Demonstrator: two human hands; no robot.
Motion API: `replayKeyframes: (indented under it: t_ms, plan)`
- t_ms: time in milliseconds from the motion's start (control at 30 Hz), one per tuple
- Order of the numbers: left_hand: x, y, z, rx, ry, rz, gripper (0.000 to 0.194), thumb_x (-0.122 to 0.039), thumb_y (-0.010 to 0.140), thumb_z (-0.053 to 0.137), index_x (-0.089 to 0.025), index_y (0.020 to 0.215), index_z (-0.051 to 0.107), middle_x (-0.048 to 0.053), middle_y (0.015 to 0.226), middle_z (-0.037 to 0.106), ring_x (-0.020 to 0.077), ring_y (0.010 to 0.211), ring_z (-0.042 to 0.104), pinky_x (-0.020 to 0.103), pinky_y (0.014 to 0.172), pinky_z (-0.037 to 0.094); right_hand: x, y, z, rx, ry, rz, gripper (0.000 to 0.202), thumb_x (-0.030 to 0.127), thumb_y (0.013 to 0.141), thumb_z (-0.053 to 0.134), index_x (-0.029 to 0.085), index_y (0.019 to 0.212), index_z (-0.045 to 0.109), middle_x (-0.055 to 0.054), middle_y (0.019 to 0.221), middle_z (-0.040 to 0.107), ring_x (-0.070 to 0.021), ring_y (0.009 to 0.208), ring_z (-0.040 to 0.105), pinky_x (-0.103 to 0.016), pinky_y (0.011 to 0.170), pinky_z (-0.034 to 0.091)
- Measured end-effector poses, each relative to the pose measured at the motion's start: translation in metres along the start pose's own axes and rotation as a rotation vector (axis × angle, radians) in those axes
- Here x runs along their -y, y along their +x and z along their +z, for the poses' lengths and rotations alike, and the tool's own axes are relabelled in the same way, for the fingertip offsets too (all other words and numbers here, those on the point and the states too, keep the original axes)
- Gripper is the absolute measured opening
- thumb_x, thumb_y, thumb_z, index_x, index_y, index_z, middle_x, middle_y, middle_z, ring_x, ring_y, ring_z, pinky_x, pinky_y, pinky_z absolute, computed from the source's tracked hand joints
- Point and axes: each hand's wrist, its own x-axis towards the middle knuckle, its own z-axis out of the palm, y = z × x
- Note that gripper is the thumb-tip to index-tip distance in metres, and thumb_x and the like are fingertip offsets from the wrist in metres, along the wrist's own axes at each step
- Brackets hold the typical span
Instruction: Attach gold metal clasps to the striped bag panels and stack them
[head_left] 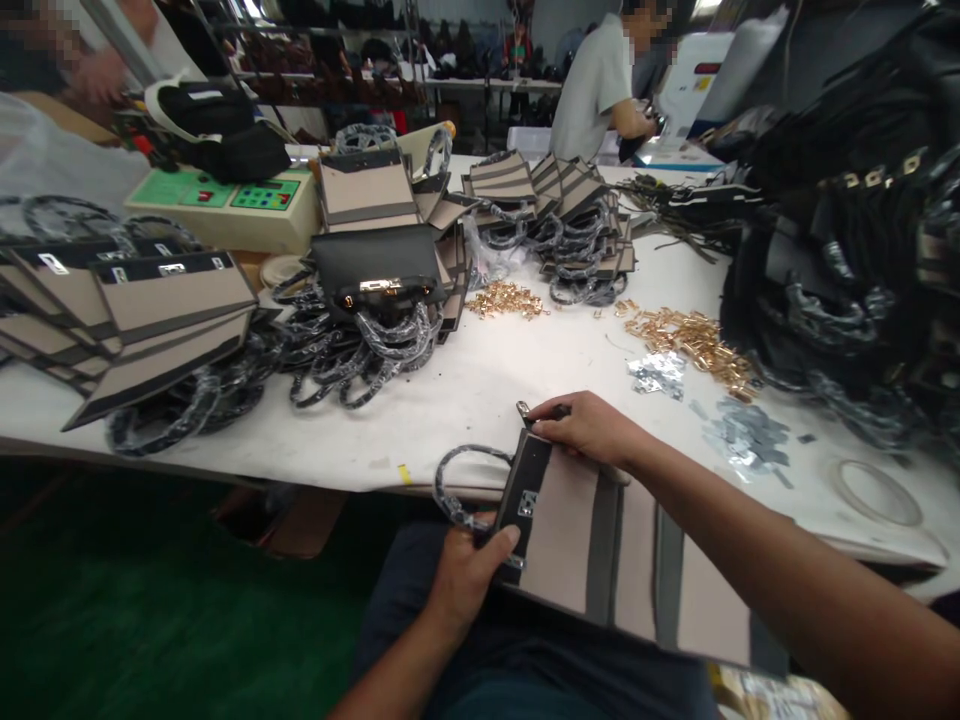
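Observation:
A flat handbag panel, beige with dark grey bands, slants from the table's front edge over my lap. My left hand is closed on its near left edge, thumb on top and fingers underneath. A handle wrapped in clear plastic loops out beside that hand. On the panel's black border sits a silver metal plate. At the far corner, my right hand is closed, its fingertips pinching a small metal piece; its exact kind does not show.
Stacked bag panels with wrapped handles stand left. A black bag lies at the centre-left. Gold fittings and silver plates are heaped to the right, beside dark bags. A co-worker works behind.

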Motion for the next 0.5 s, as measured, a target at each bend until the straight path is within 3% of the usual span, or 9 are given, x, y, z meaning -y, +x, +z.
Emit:
replayKeyframes:
  t_ms: [133,267,400,500]
  plan:
    - [-0.001,0.002,0.007,0.121,-0.261,-0.249,0.051,-0.052,0.077,0.085,-0.011,0.106,0.081,0.013,0.089,0.079,0.0249,0.078,0.074,0.034,0.074,0.057,-0.012,0.012,0.011,-0.036,-0.096,-0.062,0.03,0.027,0.083,0.071,0.016,0.108,0.084,-0.003,0.078,0.076,-0.0183,0.07,0.064,-0.03,0.07,0.049]
    - [0.007,0.004,0.013,0.019,-0.291,-0.27,0.052,-0.051,0.072,0.089,-0.01,0.102,0.081,0.013,0.088,0.08,0.0222,0.072,0.073,0.032,0.071,0.057,-0.012,0.006,0.015,-0.059,-0.131,-0.084,0.026,0.029,0.083,0.073,0.018,0.104,0.083,-0.005,0.092,0.08,-0.0222,0.085,0.07,-0.031,0.078,0.051]
    - [0.008,0.007,0.021,-0.059,-0.287,-0.229,0.05,-0.051,0.073,0.088,-0.01,0.101,0.081,0.014,0.092,0.081,0.0252,0.076,0.075,0.034,0.072,0.058,-0.001,-0.027,0.011,-0.293,0.005,-0.147,0.02,0.04,0.088,0.074,0.02,0.088,0.079,-0.002,0.074,0.074,-0.0181,0.069,0.065,-0.028,0.064,0.048]
    - [0.004,0.008,0.028,-0.093,-0.301,-0.222,0.047,-0.049,0.072,0.088,-0.01,0.097,0.082,0.014,0.088,0.081,0.0256,0.074,0.075,0.034,0.07,0.057,0.003,-0.057,0.016,-0.451,0.39,-0.204,0.033,0.051,0.09,0.076,0.021,0.077,0.07,0.003,0.053,0.056,-0.0133,0.046,0.049,-0.027,0.045,0.038]
